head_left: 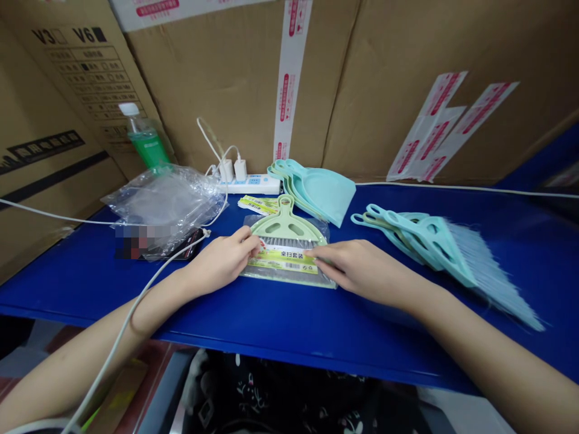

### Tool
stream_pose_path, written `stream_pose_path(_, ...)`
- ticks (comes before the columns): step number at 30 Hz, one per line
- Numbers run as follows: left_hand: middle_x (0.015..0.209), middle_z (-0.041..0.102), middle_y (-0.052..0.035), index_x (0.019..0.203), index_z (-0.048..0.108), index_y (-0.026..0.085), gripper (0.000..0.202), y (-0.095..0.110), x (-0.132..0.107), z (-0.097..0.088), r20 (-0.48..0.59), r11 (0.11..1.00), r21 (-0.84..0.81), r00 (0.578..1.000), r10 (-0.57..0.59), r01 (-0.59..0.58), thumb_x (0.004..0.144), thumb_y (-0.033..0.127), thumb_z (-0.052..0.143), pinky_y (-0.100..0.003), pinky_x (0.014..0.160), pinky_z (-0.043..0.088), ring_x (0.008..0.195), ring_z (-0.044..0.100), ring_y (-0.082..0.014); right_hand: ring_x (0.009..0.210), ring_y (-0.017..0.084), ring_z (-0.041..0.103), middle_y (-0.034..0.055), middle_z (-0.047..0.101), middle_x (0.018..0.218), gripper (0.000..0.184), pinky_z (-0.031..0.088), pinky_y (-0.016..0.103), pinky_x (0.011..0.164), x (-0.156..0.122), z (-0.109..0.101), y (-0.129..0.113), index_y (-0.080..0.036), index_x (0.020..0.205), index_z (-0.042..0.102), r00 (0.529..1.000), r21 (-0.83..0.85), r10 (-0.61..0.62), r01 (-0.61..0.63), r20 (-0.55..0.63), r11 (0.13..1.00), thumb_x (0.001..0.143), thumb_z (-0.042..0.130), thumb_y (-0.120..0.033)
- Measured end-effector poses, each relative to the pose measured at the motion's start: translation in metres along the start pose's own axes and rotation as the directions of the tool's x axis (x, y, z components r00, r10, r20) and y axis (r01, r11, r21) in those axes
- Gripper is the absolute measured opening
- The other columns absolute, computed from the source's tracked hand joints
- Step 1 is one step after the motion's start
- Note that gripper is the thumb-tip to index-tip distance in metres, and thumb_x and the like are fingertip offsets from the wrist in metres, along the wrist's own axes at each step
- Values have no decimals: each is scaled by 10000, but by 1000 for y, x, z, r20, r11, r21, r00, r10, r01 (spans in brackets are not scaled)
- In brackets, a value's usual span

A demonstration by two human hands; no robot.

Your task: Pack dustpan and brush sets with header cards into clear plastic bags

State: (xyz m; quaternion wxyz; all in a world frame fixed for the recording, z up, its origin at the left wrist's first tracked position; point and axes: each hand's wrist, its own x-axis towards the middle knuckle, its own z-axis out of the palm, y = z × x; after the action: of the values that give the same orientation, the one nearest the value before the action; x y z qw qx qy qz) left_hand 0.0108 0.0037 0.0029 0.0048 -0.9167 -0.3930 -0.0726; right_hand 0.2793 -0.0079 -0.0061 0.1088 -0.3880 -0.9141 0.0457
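Observation:
A light green hand brush and dustpan set (286,224) lies flat in the middle of the blue table, inside a clear plastic bag with its handle pointing away from me. A yellow and white label (294,254) runs across its bristles. My left hand (224,258) pinches the left side of the set by the label's end. On the right side, the fingers of my right hand (362,270) are closed at the label's other end. Just behind the set lies another yellow label strip (257,204), partly hidden by it.
Several nested dustpans (328,190) lie behind the set. To the right are several stacked hand brushes (434,241). A power strip (256,183), crumpled clear bags (165,202) and a green bottle (148,143) stand at the back left. A white cable (136,304) crosses my left arm. Cardboard boxes (235,78) wall the back.

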Motion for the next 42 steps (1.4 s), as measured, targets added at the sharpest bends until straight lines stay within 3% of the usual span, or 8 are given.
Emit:
stream_pose_path(13, 911, 571, -52, 961, 568, 162, 227, 3, 2, -2, 91, 976, 217, 996, -5, -15, 893, 121, 356, -272, 569, 497, 608, 573, -138, 704, 202, 671, 81, 733, 873, 292, 434, 298, 588, 1, -3, -2, -189, 1060, 662, 998, -142, -60, 59, -3, 988, 924, 404, -175)
stream_pose_path(21, 936, 593, -69, 1003, 573, 156, 228, 4, 2, -1, 91, 954, 299, 996, 10, -37, 887, 108, 383, -278, 526, 475, 580, 576, -150, 725, 184, 683, 57, 745, 908, 362, 467, 289, 613, 1, -4, -4, -224, 1170, 669, 993, -115, -119, 119, 12, 986, 923, 421, -135)
stream_pose_path(27, 914, 602, -62, 1003, 571, 149, 206, 4, 2, -1, 59, 953, 299, 998, 37, -53, 916, 128, 386, -264, 512, 440, 580, 576, -144, 777, 206, 702, 67, 750, 949, 377, 499, 311, 640, 2, -4, -5, -217, 1208, 660, 993, -99, -106, 110, 51, 989, 915, 441, -124)
stream_pose_path(34, 963, 611, -65, 1056, 550, 155, 238, 4, 1, -1, 17, 971, 228, 997, 74, -76, 979, 336, 416, -268, 557, 453, 661, 620, -160, 823, 218, 714, 72, 751, 1008, 371, 515, 315, 665, 2, -4, -6, -212, 1201, 662, 994, -79, -98, 101, 41, 992, 908, 453, -122)
stream_pose_path(42, 984, 617, -55, 1060, 540, 168, 217, 3, 0, 1, 15, 979, 196, 998, 61, -63, 968, 335, 437, -274, 588, 480, 704, 646, -167, 838, 218, 720, 67, 751, 1030, 357, 527, 316, 679, 2, -3, -6, -206, 1196, 665, 994, -83, -101, 103, 37, 991, 907, 478, -111)
